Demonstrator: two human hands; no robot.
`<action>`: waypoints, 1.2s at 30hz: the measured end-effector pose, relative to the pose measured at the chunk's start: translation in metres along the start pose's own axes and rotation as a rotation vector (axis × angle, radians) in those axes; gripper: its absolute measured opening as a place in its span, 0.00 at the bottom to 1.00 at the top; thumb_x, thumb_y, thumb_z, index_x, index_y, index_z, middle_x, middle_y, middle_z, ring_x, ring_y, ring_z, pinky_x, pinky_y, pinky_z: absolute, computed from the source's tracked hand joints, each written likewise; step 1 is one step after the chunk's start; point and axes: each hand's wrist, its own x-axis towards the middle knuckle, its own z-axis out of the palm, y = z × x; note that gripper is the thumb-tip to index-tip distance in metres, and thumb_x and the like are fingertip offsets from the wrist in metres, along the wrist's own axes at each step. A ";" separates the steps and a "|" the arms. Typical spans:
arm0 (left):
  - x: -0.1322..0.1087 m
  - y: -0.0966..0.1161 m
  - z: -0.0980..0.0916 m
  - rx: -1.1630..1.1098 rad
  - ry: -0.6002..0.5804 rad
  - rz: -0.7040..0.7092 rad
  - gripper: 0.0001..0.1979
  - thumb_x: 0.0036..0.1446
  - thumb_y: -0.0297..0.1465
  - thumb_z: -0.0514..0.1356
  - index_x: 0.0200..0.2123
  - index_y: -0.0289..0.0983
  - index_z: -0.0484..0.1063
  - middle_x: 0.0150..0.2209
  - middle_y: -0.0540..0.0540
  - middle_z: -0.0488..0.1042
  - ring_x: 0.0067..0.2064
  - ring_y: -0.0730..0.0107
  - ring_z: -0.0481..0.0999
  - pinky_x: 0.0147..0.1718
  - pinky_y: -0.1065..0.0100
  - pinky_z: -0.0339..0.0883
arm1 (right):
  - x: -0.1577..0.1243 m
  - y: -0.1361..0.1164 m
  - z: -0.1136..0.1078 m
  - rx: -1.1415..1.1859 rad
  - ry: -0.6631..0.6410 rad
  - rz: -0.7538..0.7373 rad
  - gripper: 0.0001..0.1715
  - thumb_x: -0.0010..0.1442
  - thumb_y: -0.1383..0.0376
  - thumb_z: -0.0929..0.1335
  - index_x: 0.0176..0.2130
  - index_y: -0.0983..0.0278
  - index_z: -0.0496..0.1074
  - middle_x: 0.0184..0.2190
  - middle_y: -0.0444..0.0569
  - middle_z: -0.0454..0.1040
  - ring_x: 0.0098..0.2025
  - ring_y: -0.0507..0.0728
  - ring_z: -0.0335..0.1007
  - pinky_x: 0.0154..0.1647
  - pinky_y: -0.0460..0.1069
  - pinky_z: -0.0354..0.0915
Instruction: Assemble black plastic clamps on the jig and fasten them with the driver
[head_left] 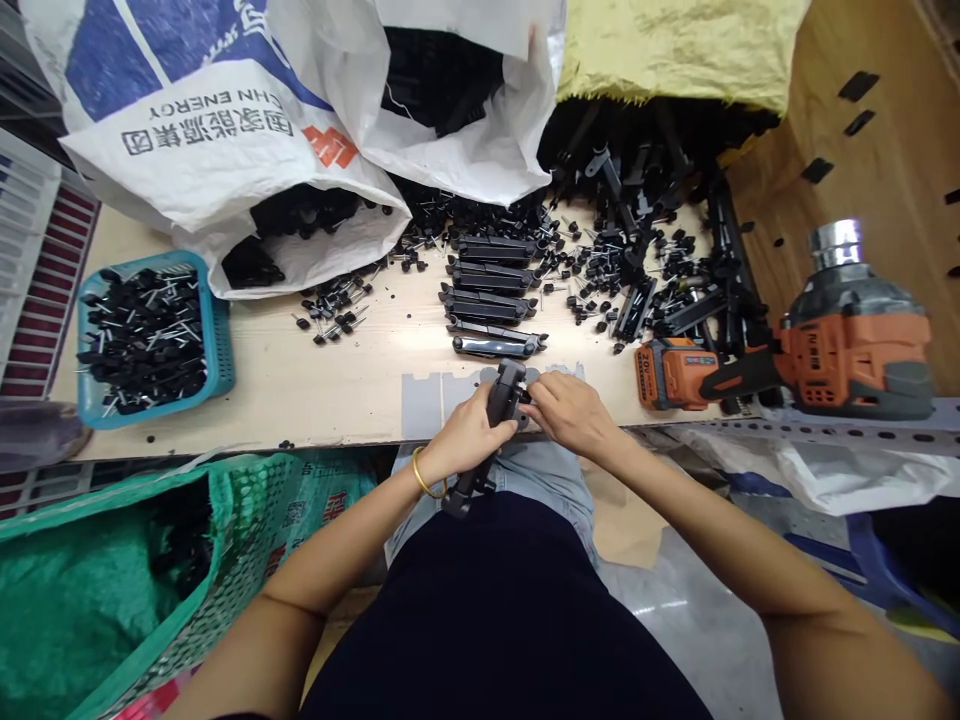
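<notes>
Here the left hand [469,435] is closed around a black bar [501,395], which it holds tilted over the near edge of the desk [315,385]. The bar's lower end sticks out below the wrist, beside a gold bangle [424,482]. The right hand [574,412] has its fingertips pressed together, pinching at the upper end of the bar; whether a small part sits between them is too hidden to tell.

Just beyond the hands lies a stack of similar bars [491,290], with small black pegs [337,305] scattered on both sides of it. A blue basket [219,340] at the left edge of the desk is full of the same pegs. White sacks [225,130] and a yellow sack [675,45] stand open at the back. An orange power tool [825,345] lies to the right, and a green bag [112,580] sits below the desk on the left.
</notes>
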 end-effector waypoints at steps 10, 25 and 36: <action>-0.019 0.005 0.025 -0.121 0.134 -0.068 0.15 0.55 0.31 0.56 0.45 0.38 0.58 0.30 0.48 0.72 0.26 0.64 0.76 0.27 0.63 0.72 | 0.003 -0.014 0.006 0.521 0.004 0.203 0.30 0.64 0.44 0.54 0.23 0.61 0.56 0.19 0.43 0.57 0.22 0.51 0.51 0.24 0.47 0.49; 0.002 -0.020 0.008 0.086 0.029 0.063 0.18 0.54 0.32 0.59 0.48 0.37 0.61 0.35 0.46 0.73 0.31 0.60 0.78 0.30 0.62 0.72 | -0.004 -0.014 0.019 0.458 -0.027 0.377 0.26 0.63 0.45 0.55 0.27 0.61 0.58 0.24 0.46 0.63 0.26 0.53 0.58 0.27 0.47 0.54; -0.002 -0.025 0.018 0.321 0.284 0.294 0.29 0.57 0.28 0.56 0.61 0.36 0.51 0.52 0.36 0.70 0.51 0.54 0.74 0.46 0.58 0.70 | -0.009 -0.026 0.044 0.875 0.103 0.522 0.25 0.65 0.46 0.55 0.27 0.61 0.59 0.21 0.41 0.58 0.21 0.50 0.53 0.22 0.46 0.53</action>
